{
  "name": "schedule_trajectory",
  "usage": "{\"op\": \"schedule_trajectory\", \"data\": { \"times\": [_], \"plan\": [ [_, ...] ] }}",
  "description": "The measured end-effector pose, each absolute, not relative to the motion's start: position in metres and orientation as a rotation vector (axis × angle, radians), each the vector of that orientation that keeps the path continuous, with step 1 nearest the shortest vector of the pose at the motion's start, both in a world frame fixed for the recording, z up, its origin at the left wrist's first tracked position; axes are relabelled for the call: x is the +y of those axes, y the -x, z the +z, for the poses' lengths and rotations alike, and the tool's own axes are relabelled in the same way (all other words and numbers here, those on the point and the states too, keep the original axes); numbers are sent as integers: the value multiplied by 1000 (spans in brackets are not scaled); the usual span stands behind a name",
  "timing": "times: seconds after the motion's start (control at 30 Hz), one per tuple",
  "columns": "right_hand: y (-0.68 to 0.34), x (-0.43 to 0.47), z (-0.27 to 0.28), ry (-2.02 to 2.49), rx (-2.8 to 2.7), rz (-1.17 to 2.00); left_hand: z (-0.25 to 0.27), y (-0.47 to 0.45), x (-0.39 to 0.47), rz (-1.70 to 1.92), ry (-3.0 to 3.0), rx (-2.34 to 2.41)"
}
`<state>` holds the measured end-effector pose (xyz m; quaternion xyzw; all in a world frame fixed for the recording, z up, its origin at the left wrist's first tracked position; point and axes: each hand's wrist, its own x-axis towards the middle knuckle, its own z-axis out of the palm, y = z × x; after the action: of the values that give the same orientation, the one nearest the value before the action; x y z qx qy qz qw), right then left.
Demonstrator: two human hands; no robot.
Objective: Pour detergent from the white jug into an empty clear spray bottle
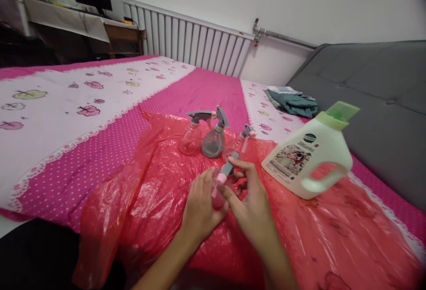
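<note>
Both my hands are on a small clear spray bottle [217, 199] with a grey and pink trigger head, near the middle of the view. My left hand [200, 201] wraps round the bottle's body, hiding much of it. With thumb and fingers, my right hand [248, 192] grips the spray head [227, 168]. Just beyond stand a clear spray bottle [191, 139] on the left, a grey-tinted spray bottle [213, 143] beside it, and another clear spray bottle [234, 146] to the right, partly behind my right hand.
A large white jug [299, 166] with a green cap stands at the right. Red plastic sheeting [153, 179] lies under everything on the pink bed cover [196, 92]. Folded clothes [294, 103] lie by the grey headboard [369, 86]. A radiator [189, 37] is at the back.
</note>
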<state>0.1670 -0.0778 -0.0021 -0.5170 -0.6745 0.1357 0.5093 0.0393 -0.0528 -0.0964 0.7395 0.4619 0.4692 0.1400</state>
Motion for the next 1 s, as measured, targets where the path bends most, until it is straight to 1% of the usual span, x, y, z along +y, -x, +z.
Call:
{"op": "schedule_trajectory", "data": {
  "times": [0.13,0.5,0.83,1.0],
  "plan": [
    [-159,-72,-12,1237,-1547,229,-96,-39,-53,1337,-2185,1305],
    [-159,-65,-21,1252,-1455,156,-96,-39,-54,1321,-2190,1315],
    [-156,-62,-34,1264,-1333,219,-100,-39,-52,1353,-2200,1298],
    [-152,-58,-36,1275,-1283,184,-97,-39,-53,1341,-2208,1284]
  ]
}}
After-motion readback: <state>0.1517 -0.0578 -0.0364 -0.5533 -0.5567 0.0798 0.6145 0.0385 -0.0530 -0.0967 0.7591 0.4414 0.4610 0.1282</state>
